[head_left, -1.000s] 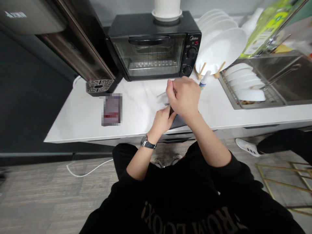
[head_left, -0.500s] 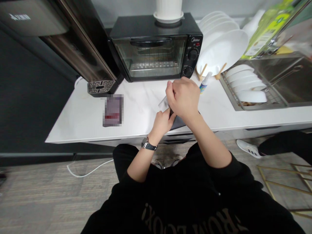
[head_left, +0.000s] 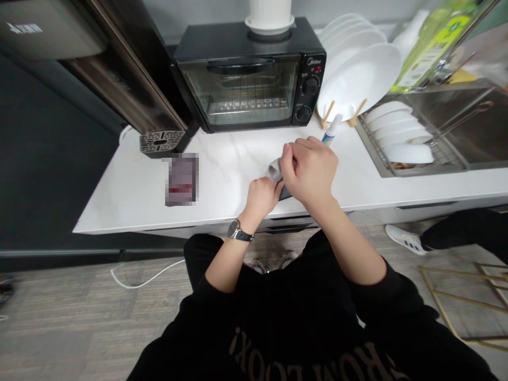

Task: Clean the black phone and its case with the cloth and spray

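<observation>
My right hand (head_left: 311, 169) is closed round a grey cloth (head_left: 274, 170), part of which sticks out at its left side. Lower and to the left, my left hand (head_left: 262, 198) is closed on the edge of a dark flat object (head_left: 286, 192), which lies mostly hidden under my right hand near the counter's front edge. A small white bottle (head_left: 328, 136) with a blue label stands just behind my right hand.
A black toaster oven (head_left: 250, 95) stands at the back of the white counter (head_left: 130, 201), beside racked white plates (head_left: 357, 79). A dispenser (head_left: 166, 142) and a blurred-out item (head_left: 182, 180) are left; the sink (head_left: 464, 127) is right.
My right hand has moved a little right and toward me, and the grey cloth now shows as a rounded fold. My left hand has shifted slightly left.
</observation>
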`<state>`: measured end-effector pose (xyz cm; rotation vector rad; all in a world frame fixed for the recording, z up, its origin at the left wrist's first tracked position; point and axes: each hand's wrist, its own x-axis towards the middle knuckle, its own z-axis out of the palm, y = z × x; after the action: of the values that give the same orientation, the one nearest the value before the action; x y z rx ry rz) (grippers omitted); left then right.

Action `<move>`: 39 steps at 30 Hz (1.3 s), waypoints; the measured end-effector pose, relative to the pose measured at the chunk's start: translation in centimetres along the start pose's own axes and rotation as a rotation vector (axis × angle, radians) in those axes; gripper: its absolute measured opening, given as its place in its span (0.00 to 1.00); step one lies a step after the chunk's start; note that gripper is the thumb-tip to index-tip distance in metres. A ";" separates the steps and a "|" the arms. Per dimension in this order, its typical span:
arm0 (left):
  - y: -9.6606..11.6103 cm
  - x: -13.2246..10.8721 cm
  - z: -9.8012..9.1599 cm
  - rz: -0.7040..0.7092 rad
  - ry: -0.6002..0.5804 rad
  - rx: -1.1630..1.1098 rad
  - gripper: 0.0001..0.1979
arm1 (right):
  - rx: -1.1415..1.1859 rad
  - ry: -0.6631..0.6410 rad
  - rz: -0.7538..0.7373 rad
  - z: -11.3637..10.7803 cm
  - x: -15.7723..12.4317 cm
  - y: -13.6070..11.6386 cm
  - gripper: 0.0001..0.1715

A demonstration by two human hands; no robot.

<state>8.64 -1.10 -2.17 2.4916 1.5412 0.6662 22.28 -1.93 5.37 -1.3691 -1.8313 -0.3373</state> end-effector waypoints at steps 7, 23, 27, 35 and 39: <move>-0.3 -0.2 0.5 0.040 0.021 -0.029 0.16 | 0.002 0.402 -0.256 4.6 -2.4 2.9 0.45; 0.1 -0.2 0.1 -0.010 -0.019 -0.005 0.17 | 0.027 0.289 -0.127 4.2 -1.7 2.5 0.40; 0.1 -0.1 -0.3 -0.055 0.060 -0.147 0.10 | 0.127 0.313 0.127 2.9 -0.4 1.7 0.36; -0.1 0.0 -0.6 0.002 0.046 -0.281 0.08 | 0.261 0.329 0.525 4.6 -2.9 8.7 0.36; -0.2 0.0 -0.1 0.025 0.052 -0.250 0.09 | 0.097 0.177 0.290 4.2 -4.6 6.6 0.33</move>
<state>8.46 -1.03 -2.13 2.3278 1.3507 0.8747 26.75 0.15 -2.30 -1.4641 -1.4627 -0.2068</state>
